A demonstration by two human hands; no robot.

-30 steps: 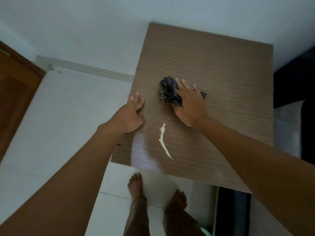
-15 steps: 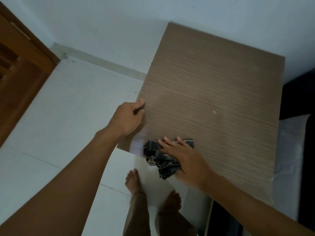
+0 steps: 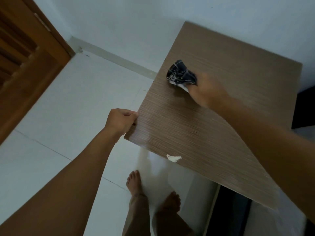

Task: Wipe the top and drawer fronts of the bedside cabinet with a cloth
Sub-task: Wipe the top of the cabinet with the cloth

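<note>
Right hand point(image 3: 206, 92) grips bunched cloth point(image 3: 180, 74) far-left on cabinet top point(image 3: 221, 120), left hand point(image 3: 121, 120) curls round its left edge; risk: loose wad slips out mid-stroke, or misses the white mark point(image 3: 173, 158) at the front edge.

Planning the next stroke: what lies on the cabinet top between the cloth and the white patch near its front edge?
Nothing but bare wood-grain cabinet top lies between the cloth and the white patch, in the head view.

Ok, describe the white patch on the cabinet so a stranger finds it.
Find the brown cabinet top by the wall. At its near edge, above the bare feet, lies the white patch: the only ragged white blotch, away from the dark cloth.
</note>
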